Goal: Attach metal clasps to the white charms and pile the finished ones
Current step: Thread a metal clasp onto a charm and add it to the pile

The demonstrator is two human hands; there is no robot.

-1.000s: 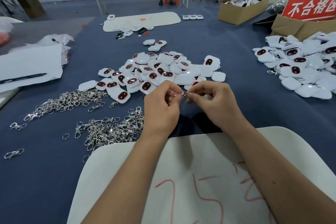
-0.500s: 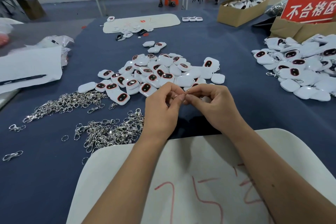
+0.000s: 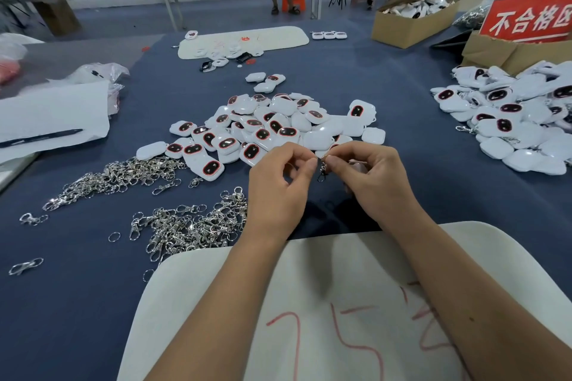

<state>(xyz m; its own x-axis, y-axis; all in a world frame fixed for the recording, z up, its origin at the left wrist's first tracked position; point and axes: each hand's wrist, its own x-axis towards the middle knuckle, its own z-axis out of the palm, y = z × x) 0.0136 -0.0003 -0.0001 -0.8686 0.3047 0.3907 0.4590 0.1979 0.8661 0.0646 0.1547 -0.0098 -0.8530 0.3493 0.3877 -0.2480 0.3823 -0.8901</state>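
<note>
Both hands meet above the desk point(image 3: 402, 108), fingers curled, tips almost touching. Left hand point(image 3: 278, 189) pinches thumb and forefinger at the top of a metal clasp point(image 3: 322, 168); right hand point(image 3: 371, 182) pinches the same spot from the other side, a white charm point(image 3: 357, 165) partly hidden under its curled fingers. The clasp hangs down between the two hands. Just beyond the hands lies the loose pile of white charms point(image 3: 272, 127), many with dark red-rimmed faces up. Left of the left hand, two heaps of loose clasps point(image 3: 185, 226), a few singles scattered toward the near left edge. Far right, a second pile of charms with clasps point(image 3: 520, 120), well apart from the hands, bare blue cloth between. Near edge: white board point(image 3: 340, 303) with red marks under both forearms. Left edge: white paper point(image 3: 52, 114) with a pen point(image 3: 43, 138). Far right: cardboard boxes point(image 3: 411, 22) and a red sign point(image 3: 529, 18).
</note>
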